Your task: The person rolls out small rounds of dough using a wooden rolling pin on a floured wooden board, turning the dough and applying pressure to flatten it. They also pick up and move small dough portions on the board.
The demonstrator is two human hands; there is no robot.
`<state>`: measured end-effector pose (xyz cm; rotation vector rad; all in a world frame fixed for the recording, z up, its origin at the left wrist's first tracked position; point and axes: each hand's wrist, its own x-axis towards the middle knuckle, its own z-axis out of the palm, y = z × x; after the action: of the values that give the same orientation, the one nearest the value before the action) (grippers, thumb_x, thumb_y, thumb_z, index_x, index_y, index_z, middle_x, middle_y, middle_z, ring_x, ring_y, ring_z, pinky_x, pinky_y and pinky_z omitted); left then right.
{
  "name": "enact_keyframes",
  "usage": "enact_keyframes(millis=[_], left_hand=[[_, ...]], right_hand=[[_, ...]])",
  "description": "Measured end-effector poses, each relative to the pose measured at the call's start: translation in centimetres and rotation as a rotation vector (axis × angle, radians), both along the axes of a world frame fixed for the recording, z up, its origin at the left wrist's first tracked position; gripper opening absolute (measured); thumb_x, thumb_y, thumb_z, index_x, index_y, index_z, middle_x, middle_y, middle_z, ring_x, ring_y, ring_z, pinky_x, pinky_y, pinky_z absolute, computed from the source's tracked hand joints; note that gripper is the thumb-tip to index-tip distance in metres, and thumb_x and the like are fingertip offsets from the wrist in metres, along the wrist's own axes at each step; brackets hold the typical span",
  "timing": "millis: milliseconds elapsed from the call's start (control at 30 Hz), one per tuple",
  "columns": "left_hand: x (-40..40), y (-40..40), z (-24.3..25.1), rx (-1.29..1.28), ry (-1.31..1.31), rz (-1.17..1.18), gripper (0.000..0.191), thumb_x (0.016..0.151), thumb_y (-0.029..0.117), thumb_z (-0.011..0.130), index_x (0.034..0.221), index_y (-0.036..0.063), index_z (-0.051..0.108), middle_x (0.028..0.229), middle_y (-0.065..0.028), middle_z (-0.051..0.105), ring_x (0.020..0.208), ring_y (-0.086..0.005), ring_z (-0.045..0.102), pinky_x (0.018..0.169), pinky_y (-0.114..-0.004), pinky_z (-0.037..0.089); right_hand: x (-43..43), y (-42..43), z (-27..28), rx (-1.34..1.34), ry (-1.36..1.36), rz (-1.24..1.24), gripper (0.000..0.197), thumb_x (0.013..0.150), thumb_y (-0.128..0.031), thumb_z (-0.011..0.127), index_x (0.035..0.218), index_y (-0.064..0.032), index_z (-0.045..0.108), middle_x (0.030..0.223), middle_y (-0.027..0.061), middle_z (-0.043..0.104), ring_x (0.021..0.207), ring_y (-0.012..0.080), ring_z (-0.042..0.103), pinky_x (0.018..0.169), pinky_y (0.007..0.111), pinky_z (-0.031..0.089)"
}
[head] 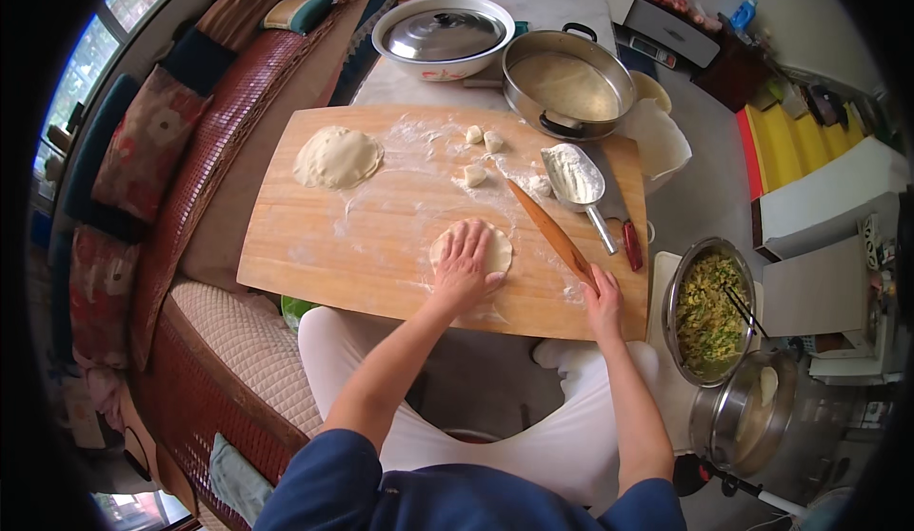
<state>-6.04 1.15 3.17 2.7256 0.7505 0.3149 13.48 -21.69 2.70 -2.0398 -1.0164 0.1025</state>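
Note:
My left hand (464, 263) lies palm down on a flat round of dough (504, 247), its fingers pointing away from me and covering much of it. In my right hand (605, 304) is the near end of a tapered wooden rolling pin (548, 225), which slants up and left, beside the round. Several small dough pieces (475, 175) sit beyond on the floured wooden board (385, 245). At the board's far left rests a stack of rolled dough rounds (338, 159). A metal scoop (598, 220) holding flour (573, 172) lies right of the pin.
A knife with a red handle (632, 245) lies along the board's right edge. Behind stand a steel pot (568, 88) and a lidded enamel basin (443, 38). To the right are a bowl of chopped filling (710, 309) with chopsticks and another steel pan (757, 417). A sofa (235, 117) runs along the left.

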Motion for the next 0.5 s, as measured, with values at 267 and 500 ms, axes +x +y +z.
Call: enact_keyframes(millis=[267, 500], left_hand=[[-5.8, 5.3, 2.3, -0.113, -0.103, -0.253, 0.089, 0.08, 0.039, 0.074, 0.154, 0.0109, 0.034, 0.162, -0.0105, 0.029, 0.151, -0.0372, 0.021, 0.123, -0.053, 0.018], [-7.3, 2.3, -0.3, -0.056, 0.038, -0.09, 0.085, 0.088, 0.05, 0.063, 0.155, 0.0071, 0.031, 0.164, -0.0114, 0.026, 0.151, -0.0364, 0.021, 0.122, -0.054, 0.019]], right_hand=[[0.5, -0.4, 0.4, -0.141, -0.177, 0.222, 0.044, 0.08, -0.011, 0.075, 0.123, -0.0115, 0.066, 0.106, 0.0071, 0.064, 0.104, 0.0283, 0.061, 0.088, 0.041, 0.049], [-0.2, 5.4, 1.8, -0.307, -0.392, 0.296, 0.038, 0.081, -0.021, 0.076, 0.118, -0.0231, 0.068, 0.112, 0.0012, 0.061, 0.112, 0.0251, 0.056, 0.1, 0.046, 0.041]])
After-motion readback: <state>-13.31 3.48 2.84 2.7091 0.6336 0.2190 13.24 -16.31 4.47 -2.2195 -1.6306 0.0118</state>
